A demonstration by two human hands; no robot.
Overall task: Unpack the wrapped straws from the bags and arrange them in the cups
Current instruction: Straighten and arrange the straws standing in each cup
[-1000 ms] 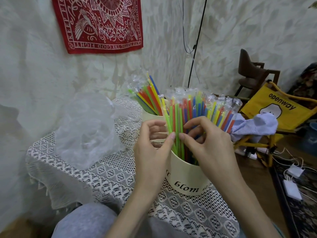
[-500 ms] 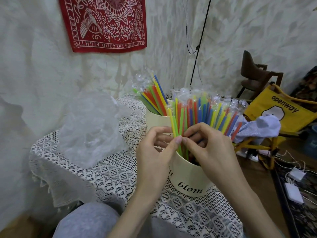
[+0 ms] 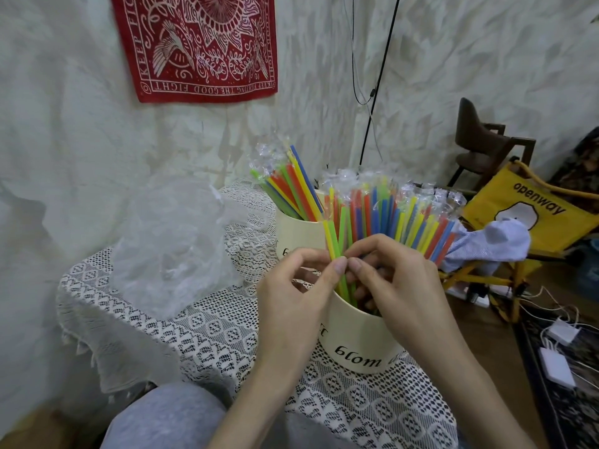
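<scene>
A cream cup (image 3: 356,348) lettered "blom" stands at the table's front, packed with several wrapped straws (image 3: 389,218) in green, yellow, red and blue that fan out to the right. My left hand (image 3: 291,299) pinches the green and yellow straws at the bunch's left side, thumb tip on them. My right hand (image 3: 395,283) curls round the bunch just above the rim, its thumb meeting the left thumb. Behind stands a second cream cup (image 3: 298,234) holding several wrapped straws (image 3: 288,189) that lean left.
A crumpled clear plastic bag (image 3: 175,247) lies on the lace tablecloth (image 3: 207,335) to the left. My grey-clad knee (image 3: 168,416) is under the front edge. A yellow folding chair (image 3: 525,215) with cloth, chargers and cables on the floor sit right.
Both hands stay on the bunch in the front cup; the thumbs have closed together on the left straws, and the view has shifted slightly closer.
</scene>
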